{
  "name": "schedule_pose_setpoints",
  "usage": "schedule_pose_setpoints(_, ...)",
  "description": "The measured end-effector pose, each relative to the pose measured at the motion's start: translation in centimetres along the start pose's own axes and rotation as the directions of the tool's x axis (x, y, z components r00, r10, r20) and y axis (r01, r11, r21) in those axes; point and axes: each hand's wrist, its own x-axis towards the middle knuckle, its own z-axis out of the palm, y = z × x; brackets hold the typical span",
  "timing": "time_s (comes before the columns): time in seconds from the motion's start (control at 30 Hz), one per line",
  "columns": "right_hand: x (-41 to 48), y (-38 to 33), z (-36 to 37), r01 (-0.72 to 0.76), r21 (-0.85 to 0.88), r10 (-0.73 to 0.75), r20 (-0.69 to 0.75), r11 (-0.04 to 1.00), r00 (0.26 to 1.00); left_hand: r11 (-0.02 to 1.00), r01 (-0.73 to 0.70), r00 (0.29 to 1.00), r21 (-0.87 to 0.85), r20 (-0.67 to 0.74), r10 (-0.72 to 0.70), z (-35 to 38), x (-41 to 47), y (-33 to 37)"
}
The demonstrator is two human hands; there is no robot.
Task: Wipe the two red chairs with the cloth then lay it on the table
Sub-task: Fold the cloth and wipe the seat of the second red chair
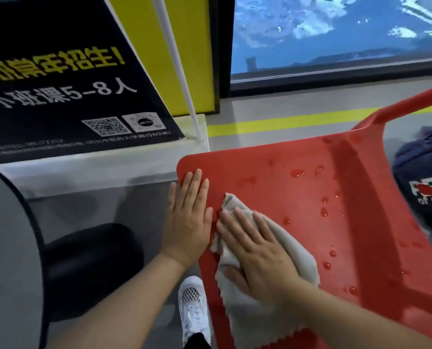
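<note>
A: Nearest?
B: White shoe (193, 311) on the floor, beside the seat's near edge.
A: Cloth?
B: Beige cloth (250, 321) flat on the red chair (355, 222) seat, under the right hand (257, 250). Fingers straight and spread, pressing down. Cloth poking out past the fingertips and trailing back under the wrist.
A: Other hand?
B: Left hand (188, 217) flat, fingers straight, resting on the seat's left corner, just beside the cloth.
A: Farther?
B: Water drops (298, 173) dotted over the seat. Dark bag (426, 182) at right, yellow floor line (272, 123) behind.

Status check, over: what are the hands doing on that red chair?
Left hand flat on red chair edge. Right hand presses cloth onto seat. Water drops ahead, nothing blocking.
</note>
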Motion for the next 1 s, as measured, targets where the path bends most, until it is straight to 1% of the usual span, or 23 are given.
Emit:
schedule_pose_setpoints(0.1, 4.1, 3.0, -1.5, -0.025, -0.005, 0.025, -0.062, 1.0, 0.998, 0.997, -0.01, 1.0, -0.073, -0.001, 0.01, 0.1, 0.3, -1.0)
schedule_pose_setpoints(0.17, 7.4, 4.3, -2.5, -0.097, -0.005, 0.096, -0.096, 0.995, 0.991, 0.995, -0.031, 0.999, -0.096, 0.002, 0.032, 0.3, 0.2, -1.3)
schedule_pose_setpoints(0.23, 10.3, 4.8, -3.0, -0.194, 0.005, 0.193, -0.1, 0.981, 0.976, 0.994, -0.039, 0.999, -0.107, 0.001, 0.039, 0.4, 0.1, -1.5)
schedule_pose_setpoints(0.3, 11.8, 4.2, -2.8, -0.262, 0.015, 0.262, -0.097, 0.965, 0.96, 0.987, -0.009, 1.0, -0.159, -0.025, 0.005, 0.3, 0.0, -1.6)
schedule_pose_setpoints(0.33, 12.0, 3.6, -2.7, -0.262, 0.013, 0.262, -0.094, 0.965, 0.961, 0.978, 0.019, 0.999, -0.209, -0.038, -0.027, 0.2, 0.0, -1.7)
schedule_pose_setpoints(0.37, 11.7, 3.0, -2.5, -0.233, 0.0, 0.232, -0.09, 0.972, 0.969, 0.965, 0.047, 0.997, -0.259, -0.044, -0.061, 0.0, -0.1, -1.8)
schedule_pose_setpoints(0.43, 10.3, 1.8, -2.0, -0.118, -0.023, 0.115, -0.092, 0.993, 0.989, 0.936, 0.078, 0.994, -0.343, -0.046, -0.099, -0.4, -0.3, -1.9)
schedule_pose_setpoints(0.5, 8.5, 0.7, -1.6, -0.012, -0.013, 0.011, -0.095, 1.0, 0.995, 0.921, 0.06, 0.995, -0.385, -0.048, -0.085, -0.9, -0.5, -1.9)
schedule_pose_setpoints(0.6, 5.7, -0.7, -1.0, 0.081, -0.01, -0.081, -0.045, 0.997, 0.996, 0.916, 0.052, 0.997, -0.398, -0.033, -0.07, -1.6, -0.6, -2.2)
schedule_pose_setpoints(0.63, 4.6, -1.2, -0.8, 0.119, -0.008, -0.119, -0.006, 0.993, 0.993, 0.917, 0.05, 0.997, -0.397, -0.03, -0.067, -1.8, -0.6, -2.3)
schedule_pose_setpoints(0.73, 0.7, -2.4, 0.2, 0.287, 0.006, -0.287, 0.075, 0.958, 0.955, 0.923, 0.036, 0.998, -0.383, -0.026, -0.049, -2.6, -0.4, -2.8)
schedule_pose_setpoints(0.8, -0.7, -2.3, 0.3, 0.319, 0.012, -0.318, 0.122, 0.948, 0.94, 0.937, 0.031, 0.999, -0.347, -0.02, -0.04, -3.0, -0.2, -3.0)
schedule_pose_setpoints(0.87, 0.6, -1.4, 0.0, 0.302, 0.028, -0.303, 0.067, 0.953, 0.951, 0.955, 0.025, 0.999, -0.296, -0.016, -0.032, -3.2, 0.0, -3.4)
schedule_pose_setpoints(0.9, 2.1, -1.0, -0.5, 0.261, 0.055, -0.263, 0.027, 0.964, 0.965, 0.961, 0.019, 1.0, -0.274, -0.017, -0.025, -3.2, 0.1, -3.5)
schedule_pose_setpoints(0.97, 6.0, -0.2, -1.6, 0.114, 0.079, -0.109, -0.066, 0.99, 0.992, 0.97, 0.009, 1.0, -0.245, -0.011, -0.012, -3.3, 0.5, -3.4)
schedule_pose_setpoints(1.0, 7.9, 0.2, -2.1, 0.048, 0.058, -0.041, -0.108, 0.997, 0.993, 0.973, 0.013, 1.0, -0.232, -0.007, -0.015, -3.2, 0.7, -3.1)
